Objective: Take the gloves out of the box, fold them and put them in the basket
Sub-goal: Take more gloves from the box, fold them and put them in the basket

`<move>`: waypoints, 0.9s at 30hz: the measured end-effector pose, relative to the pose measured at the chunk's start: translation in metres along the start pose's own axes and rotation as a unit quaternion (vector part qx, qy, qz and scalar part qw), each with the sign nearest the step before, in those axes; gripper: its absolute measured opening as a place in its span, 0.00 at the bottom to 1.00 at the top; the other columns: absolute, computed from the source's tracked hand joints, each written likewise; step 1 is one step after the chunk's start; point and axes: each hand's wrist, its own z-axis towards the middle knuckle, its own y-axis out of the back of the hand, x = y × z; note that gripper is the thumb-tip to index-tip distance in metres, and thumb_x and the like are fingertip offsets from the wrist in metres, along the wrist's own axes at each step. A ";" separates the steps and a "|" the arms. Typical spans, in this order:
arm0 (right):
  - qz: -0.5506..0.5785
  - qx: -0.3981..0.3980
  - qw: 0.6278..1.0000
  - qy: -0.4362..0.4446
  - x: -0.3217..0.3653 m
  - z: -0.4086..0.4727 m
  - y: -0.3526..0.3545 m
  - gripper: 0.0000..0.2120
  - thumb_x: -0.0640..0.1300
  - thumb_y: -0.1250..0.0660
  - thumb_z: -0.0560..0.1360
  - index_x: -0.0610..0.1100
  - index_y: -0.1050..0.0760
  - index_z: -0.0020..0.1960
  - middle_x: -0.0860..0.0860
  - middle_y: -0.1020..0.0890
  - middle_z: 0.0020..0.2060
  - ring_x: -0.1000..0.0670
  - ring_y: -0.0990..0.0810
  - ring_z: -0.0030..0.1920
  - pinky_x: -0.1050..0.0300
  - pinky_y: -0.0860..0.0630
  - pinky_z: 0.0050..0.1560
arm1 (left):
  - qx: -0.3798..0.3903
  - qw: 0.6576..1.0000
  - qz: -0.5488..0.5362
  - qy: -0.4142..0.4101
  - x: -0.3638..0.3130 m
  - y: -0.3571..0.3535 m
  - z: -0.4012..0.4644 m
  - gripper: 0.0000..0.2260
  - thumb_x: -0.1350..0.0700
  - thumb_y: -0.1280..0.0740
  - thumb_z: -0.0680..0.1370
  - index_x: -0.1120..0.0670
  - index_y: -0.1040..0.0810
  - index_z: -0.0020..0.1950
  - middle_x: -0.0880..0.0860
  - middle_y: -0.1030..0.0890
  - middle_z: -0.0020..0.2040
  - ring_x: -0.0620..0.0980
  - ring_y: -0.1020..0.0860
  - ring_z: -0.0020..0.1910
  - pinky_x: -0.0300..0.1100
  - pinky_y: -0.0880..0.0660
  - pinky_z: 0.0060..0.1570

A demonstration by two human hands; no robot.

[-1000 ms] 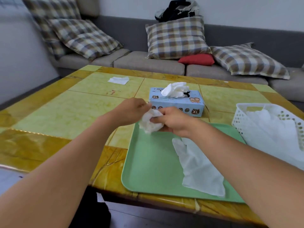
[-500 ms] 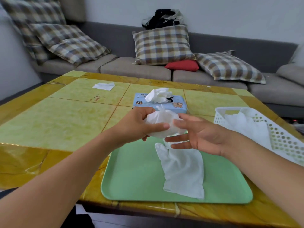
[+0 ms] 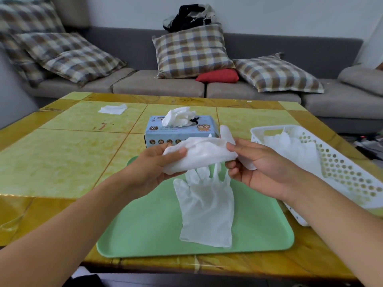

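The task stood partway. The basket (image 3: 339,162) at the right of the worktop (image 3: 62,162) already held white gloves (how many, I could not tell). One glove (image 3: 207,206) lay flat on the green tray (image 3: 145,230), unfolded. Another glove (image 3: 200,154) was stretched above the tray, the left hand (image 3: 153,168) and right hand (image 3: 259,168) each pinching an end. More gloves stuck out of the box (image 3: 180,131).

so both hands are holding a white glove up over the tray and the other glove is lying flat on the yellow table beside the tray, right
Not quite. Left hand and right hand do hold a white glove above the green tray, but the other glove lies flat on the tray itself, not on the yellow table beside it, as the head view shows.
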 end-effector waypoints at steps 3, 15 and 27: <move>0.045 -0.023 0.999 0.000 0.000 0.005 0.002 0.14 0.44 0.29 0.71 0.43 0.22 0.56 0.49 0.27 0.35 0.54 0.28 0.31 0.64 0.26 0.30 | 0.047 0.994 -0.090 0.029 -0.004 0.003 0.000 0.26 0.50 0.18 0.62 0.59 0.16 0.57 0.57 0.16 0.56 0.52 0.16 0.50 0.45 0.17 0.48; -0.042 0.028 0.999 0.006 -0.009 0.006 0.011 0.07 0.33 0.27 0.67 0.45 0.19 0.36 0.44 0.16 0.51 0.45 0.17 0.51 0.53 0.20 0.51 | 0.040 0.989 -0.143 0.017 -0.021 0.012 0.001 0.18 0.50 0.33 0.77 0.61 0.18 0.60 0.60 0.17 0.61 0.55 0.17 0.59 0.53 0.22 0.60; -0.306 0.023 0.942 0.138 -0.019 0.001 -0.025 0.16 0.49 0.23 0.69 0.46 0.16 0.55 0.54 0.13 0.51 0.56 0.16 0.54 0.63 0.22 0.54 | 0.157 0.979 -0.007 -0.130 -0.024 -0.008 -0.005 0.12 0.69 0.30 0.72 0.51 0.24 0.40 0.54 0.19 0.43 0.51 0.19 0.42 0.41 0.20 0.41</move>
